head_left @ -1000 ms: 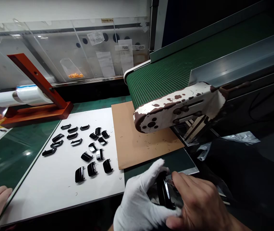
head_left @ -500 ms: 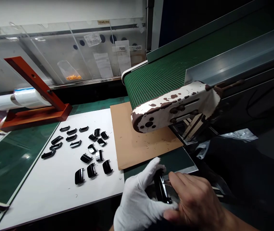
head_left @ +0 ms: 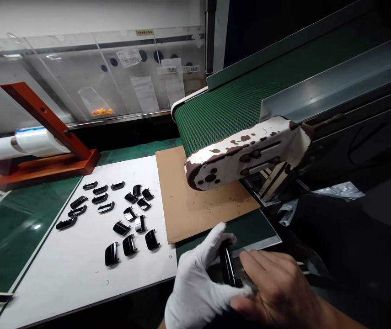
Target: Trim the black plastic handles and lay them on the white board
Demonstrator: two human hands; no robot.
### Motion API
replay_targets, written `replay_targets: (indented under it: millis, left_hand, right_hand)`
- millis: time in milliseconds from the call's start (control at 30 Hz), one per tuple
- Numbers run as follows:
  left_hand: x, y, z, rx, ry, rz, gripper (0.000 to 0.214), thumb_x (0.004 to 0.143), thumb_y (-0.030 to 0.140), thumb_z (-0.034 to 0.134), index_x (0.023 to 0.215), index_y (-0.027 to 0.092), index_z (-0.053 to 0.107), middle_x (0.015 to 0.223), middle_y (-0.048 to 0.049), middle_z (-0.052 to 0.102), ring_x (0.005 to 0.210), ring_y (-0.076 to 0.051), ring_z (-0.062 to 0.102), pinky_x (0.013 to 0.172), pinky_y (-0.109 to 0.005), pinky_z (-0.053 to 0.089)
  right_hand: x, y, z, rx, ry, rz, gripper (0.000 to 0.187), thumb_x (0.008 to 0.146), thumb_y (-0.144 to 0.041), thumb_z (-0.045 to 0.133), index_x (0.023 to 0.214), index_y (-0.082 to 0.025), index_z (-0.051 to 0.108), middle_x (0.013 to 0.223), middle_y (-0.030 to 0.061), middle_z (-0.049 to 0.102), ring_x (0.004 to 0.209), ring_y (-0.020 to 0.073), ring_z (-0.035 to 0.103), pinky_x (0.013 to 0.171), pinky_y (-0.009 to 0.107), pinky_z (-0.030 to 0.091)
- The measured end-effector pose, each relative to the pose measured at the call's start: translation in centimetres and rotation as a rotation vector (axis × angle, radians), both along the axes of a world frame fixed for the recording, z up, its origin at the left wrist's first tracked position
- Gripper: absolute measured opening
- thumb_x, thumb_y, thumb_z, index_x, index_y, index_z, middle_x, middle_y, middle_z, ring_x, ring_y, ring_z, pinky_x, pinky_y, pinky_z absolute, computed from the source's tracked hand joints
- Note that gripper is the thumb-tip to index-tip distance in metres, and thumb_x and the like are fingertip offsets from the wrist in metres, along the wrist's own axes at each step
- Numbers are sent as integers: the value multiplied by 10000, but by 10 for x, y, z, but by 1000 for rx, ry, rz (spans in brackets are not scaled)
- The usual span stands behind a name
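- Black plastic piece (head_left: 228,269) sits low in the middle of the view, standing on its edge between two hands, just in front of the table's near edge.
- The left hand (head_left: 198,283) wears a white glove and is closed around the black plastic piece, with the thumb up along its far side.
- The right hand (head_left: 277,288) is bare. Its fingers touch the right side of the piece, but I cannot tell if it grips it.
- Just beyond the hands lies a brown board (head_left: 195,203) on the green table (head_left: 6,237).
- To the left of the board is a white sheet (head_left: 78,269) with many small black pieces (head_left: 120,214) laid out in rows.
- Above the board hangs the end of a green belt (head_left: 222,116), with chipped white paint on its side.
- Far to the left stands a red wooden stand (head_left: 47,146) holding a roll of clear film (head_left: 27,141).
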State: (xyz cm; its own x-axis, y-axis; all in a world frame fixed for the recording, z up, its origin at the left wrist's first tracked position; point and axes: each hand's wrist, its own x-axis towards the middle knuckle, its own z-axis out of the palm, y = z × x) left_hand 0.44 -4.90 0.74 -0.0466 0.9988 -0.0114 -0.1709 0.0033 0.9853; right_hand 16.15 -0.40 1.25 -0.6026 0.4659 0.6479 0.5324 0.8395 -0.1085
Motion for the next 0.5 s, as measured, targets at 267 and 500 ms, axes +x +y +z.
replay_targets:
  millis: [267, 500]
  left_hand:
    - [6, 7, -6, 111, -198, -18, 986, 464, 367, 962, 1341, 238, 532, 1148, -92, 670, 1099, -283, 635, 899, -285, 556]
    - [4, 10, -9, 135, -317, -26, 956, 477, 385, 954, 1326, 248, 537, 1174, -89, 668, 1151, -268, 613, 935, -273, 534]
  right_hand:
    - [5, -20, -13, -629, 522, -120, 688, 816, -829, 179, 769, -238, 527, 496, -61, 402, 370, 117, 382, 364, 252, 272]
    - [7, -43, -33, -1017, 721, -308, 598, 798, -788, 420, 1089, -280, 541, 598, -65, 431, 458, 123, 401, 451, 249, 323]
